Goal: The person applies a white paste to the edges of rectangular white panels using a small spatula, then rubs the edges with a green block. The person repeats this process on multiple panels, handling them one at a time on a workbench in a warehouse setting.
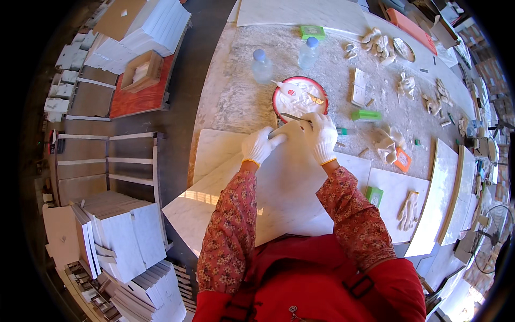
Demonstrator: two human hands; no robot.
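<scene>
In front of me a white marble tile point(284, 188) lies tilted over another pale slab, one corner pointing at the bowl. My left hand point(258, 145), in a white knit glove, closes on the tile's left edge near that corner, thumb on top. My right hand point(321, 134), gloved too, grips a thin metal blade point(291, 116) that looks like a putty knife; its handle is hidden by the fingers. The blade lies just above the tile's far corner. Beyond it stands a red-rimmed bowl point(275, 102) of white paste point(307, 86), with a white squeeze bottle point(289, 90) in it.
Two clear bottles with blue caps point(262, 72) point(308, 53) stand behind the bowl. Green boxes point(367, 115) and loose gloves point(409, 210) lie to the right on the dusty table point(230, 96). Stacked tiles point(126, 231) and a metal rack point(131, 161) are on the left.
</scene>
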